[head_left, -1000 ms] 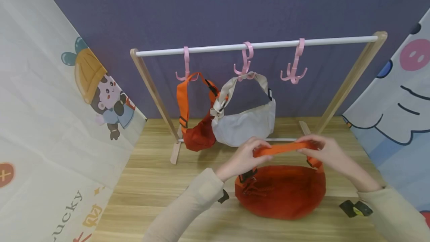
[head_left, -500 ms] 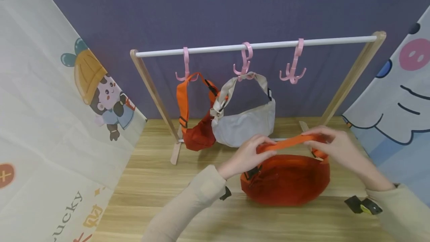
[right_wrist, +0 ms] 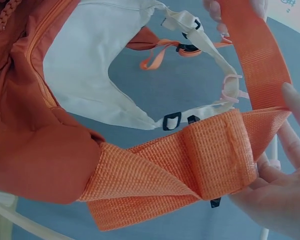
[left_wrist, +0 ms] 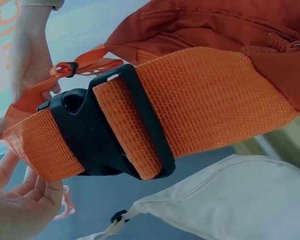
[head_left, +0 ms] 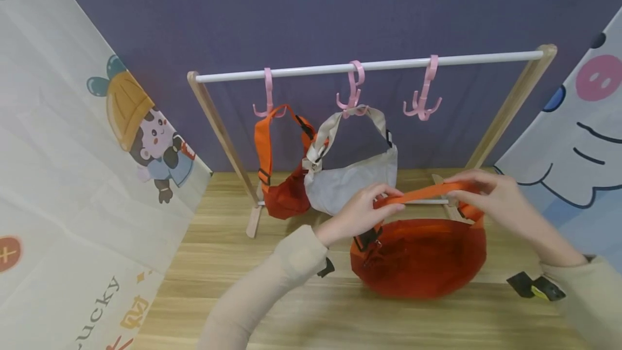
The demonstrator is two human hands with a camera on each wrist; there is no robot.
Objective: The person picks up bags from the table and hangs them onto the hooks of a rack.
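A red-orange waist bag (head_left: 420, 261) hangs from its orange strap (head_left: 420, 193), which both hands hold up in front of the rack. My left hand (head_left: 362, 209) pinches the strap on the left, near a black buckle (left_wrist: 85, 132) that shows large in the left wrist view. Farther right, my right hand (head_left: 495, 199) pinches the same strap between thumb and fingers. In the right wrist view, a folded, overlapping part of the strap (right_wrist: 220, 155) lies close to that hand. The bag's body droops below, over the wooden tabletop.
A white rail (head_left: 301, 71) on wooden posts carries pink hooks. A smaller red-orange bag (head_left: 286, 196) hangs on the left hook and a white bag (head_left: 352, 180) on the middle one. The right pink hook (head_left: 424, 96) bears no bag. Printed sheets stand on both sides.
Both hands have moved farther from me toward the rack and slightly right, carrying the waist bag with them. The strap has risen more on its right side. The hung bags stay put.
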